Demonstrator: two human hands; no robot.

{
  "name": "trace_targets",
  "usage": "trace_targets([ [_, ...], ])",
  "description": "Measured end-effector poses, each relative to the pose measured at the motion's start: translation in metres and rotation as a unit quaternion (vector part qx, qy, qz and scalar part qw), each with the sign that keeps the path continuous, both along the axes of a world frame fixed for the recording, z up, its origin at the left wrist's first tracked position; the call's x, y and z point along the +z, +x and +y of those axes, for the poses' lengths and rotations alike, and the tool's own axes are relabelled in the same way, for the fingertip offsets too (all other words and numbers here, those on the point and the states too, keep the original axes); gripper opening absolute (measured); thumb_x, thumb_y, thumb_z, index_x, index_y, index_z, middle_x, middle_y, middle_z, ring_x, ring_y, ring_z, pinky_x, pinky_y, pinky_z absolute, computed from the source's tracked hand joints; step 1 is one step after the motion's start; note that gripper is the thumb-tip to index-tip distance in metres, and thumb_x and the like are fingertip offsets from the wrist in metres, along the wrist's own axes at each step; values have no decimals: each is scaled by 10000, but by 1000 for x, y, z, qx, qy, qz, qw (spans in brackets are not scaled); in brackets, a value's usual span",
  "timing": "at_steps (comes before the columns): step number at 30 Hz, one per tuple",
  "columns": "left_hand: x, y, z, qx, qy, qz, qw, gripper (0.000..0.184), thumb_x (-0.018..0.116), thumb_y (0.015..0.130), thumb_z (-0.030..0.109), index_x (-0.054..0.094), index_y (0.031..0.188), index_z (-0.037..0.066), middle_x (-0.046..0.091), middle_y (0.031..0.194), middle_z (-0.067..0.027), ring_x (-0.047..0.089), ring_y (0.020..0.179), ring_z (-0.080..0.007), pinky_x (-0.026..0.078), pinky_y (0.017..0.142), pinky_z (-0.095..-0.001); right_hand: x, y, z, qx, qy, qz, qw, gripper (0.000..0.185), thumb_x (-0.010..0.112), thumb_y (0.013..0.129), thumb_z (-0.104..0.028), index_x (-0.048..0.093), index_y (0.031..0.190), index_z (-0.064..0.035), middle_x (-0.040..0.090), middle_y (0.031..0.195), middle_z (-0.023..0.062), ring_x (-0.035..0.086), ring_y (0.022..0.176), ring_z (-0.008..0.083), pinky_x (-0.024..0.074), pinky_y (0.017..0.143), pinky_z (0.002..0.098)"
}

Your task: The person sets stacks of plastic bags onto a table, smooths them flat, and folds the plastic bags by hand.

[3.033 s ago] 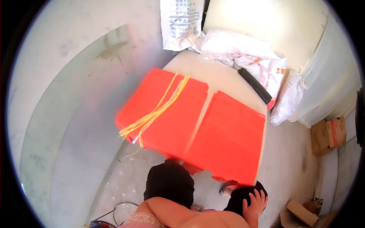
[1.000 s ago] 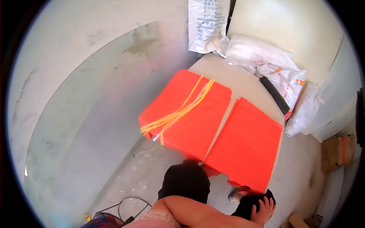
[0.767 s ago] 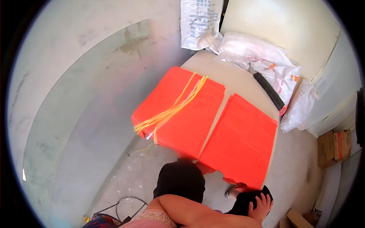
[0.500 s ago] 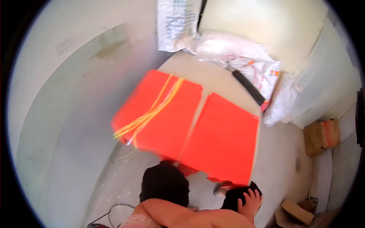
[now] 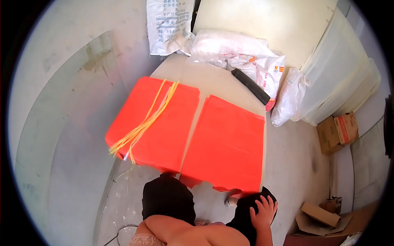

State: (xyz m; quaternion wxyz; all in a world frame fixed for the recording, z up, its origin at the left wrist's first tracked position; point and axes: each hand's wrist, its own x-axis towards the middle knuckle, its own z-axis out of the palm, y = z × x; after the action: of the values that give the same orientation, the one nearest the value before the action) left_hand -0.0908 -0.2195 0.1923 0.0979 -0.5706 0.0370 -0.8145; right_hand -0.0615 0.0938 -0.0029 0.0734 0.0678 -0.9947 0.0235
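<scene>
My right hand (image 5: 264,211) lies on my black-clad right knee (image 5: 242,211), its fingers spread and holding nothing. A bare arm (image 5: 188,231) crosses the bottom of the view, but my left hand does not show. Past my knees, two flat red stacks lie side by side on a beige table (image 5: 213,78): the left red stack (image 5: 164,127) and the right red stack (image 5: 227,143), with a narrow gap between them. A bundle of yellow strips (image 5: 141,127) lies across the left stack, its ends at the near left edge.
A black bar (image 5: 250,87) lies at the table's right edge, beside white plastic bags (image 5: 230,45). A printed white sack (image 5: 170,24) is behind the table. Another white bag (image 5: 289,96) and cardboard boxes (image 5: 338,132) are on the right, with an open carton (image 5: 320,219) lower down. Glass (image 5: 53,123) leans left.
The view has swung to the right, so the table and red stacks appear further left. My right hand stays on my knee, and the stacks and yellow strips keep their arrangement.
</scene>
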Motion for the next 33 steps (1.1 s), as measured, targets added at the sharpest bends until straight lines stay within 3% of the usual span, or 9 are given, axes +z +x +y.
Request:
trace_targets([
  [3, 0, 3, 7, 36, 30, 5, 999, 180, 650, 1036, 174, 765, 1107, 56, 615, 1076, -152, 631, 875, -267, 523, 738, -322, -1, 0, 1, -4, 0, -2, 1000, 372, 792, 803, -285, 751, 1130, -112, 645, 1372, 79, 449, 1412, 359, 223, 1224, 609],
  [8, 5, 23, -35, 181, -169, -90, 965, 281, 649, 1047, 342, 762, 1192, 129, 604, 1116, -139, 626, 891, -281, 543, 771, -395, -3, -2, 3, -18, -1, -19, 1000, 387, 780, 825, -335, 767, 1143, -114, 636, 1405, 72, 439, 1427, 343, 184, 1237, 628],
  [17, 1, 3, -51, 98, -226, -72, 967, 186, 671, 1030, 316, 672, 1057, 132, 590, 1016, -82, 612, 840, -242, 517, 721, -387, 1, 0, 0, -13, -16, -13, 1000, 382, 778, 817, -309, 761, 1135, -97, 641, 1389, 90, 437, 1424, 358, 181, 1240, 628],
  [25, 7, -27, -78, -23, -290, 98, 952, 202, 691, 1014, 292, 591, 938, 134, 577, 928, -30, 600, 794, -208, 495, 677, -380, -1, 0, -1, -12, -17, -14, 1000, 369, 785, 807, -288, 755, 1121, -96, 636, 1376, 94, 440, 1418, 368, 198, 1235, 624],
  [27, 6, -25, -82, 39, -245, 67, 967, 222, 696, 1010, 286, 571, 908, 135, 574, 906, -18, 597, 782, -199, 489, 666, -378, 1, 0, 2, -12, -15, -12, 1000, 365, 788, 803, -282, 754, 1114, -95, 635, 1375, 94, 441, 1418, 369, 201, 1234, 622],
  [29, 1, -15, -82, 218, -142, -64, 963, 223, 684, 1018, 250, 541, 893, 134, 561, 898, -11, 570, 759, -186, 482, 668, -367, -1, 1, 2, -9, -16, -8, 1000, 361, 791, 799, -275, 752, 1109, -93, 633, 1375, 95, 443, 1418, 369, 205, 1234, 621],
  [30, -2, -11, -83, 326, -101, -162, 926, 217, 669, 1028, 217, 521, 893, 133, 550, 902, -10, 545, 741, -177, 479, 676, -357, 0, 2, 3, -11, -15, -9, 1000, 361, 791, 798, -270, 751, 1109, -91, 634, 1375, 96, 443, 1419, 369, 206, 1234, 620],
  [32, -19, -22, -116, 394, -76, -244, 883, 189, 609, 1066, 220, 524, 924, 129, 539, 894, -15, 530, 770, -169, 490, 758, -337, 1, 2, 2, -15, -17, -6, 1000, 359, 790, 796, -262, 749, 1108, -88, 635, 1373, 98, 443, 1421, 370, 208, 1234, 620],
  [33, -30, -31, -132, 475, -83, -310, 819, 205, 576, 1084, 251, 522, 944, 113, 554, 902, -35, 534, 802, -168, 478, 780, -328, 1, 3, 3, -17, -16, -7, 1000, 358, 790, 795, -257, 748, 1107, -86, 635, 1374, 99, 443, 1421, 371, 209, 1234, 620],
])
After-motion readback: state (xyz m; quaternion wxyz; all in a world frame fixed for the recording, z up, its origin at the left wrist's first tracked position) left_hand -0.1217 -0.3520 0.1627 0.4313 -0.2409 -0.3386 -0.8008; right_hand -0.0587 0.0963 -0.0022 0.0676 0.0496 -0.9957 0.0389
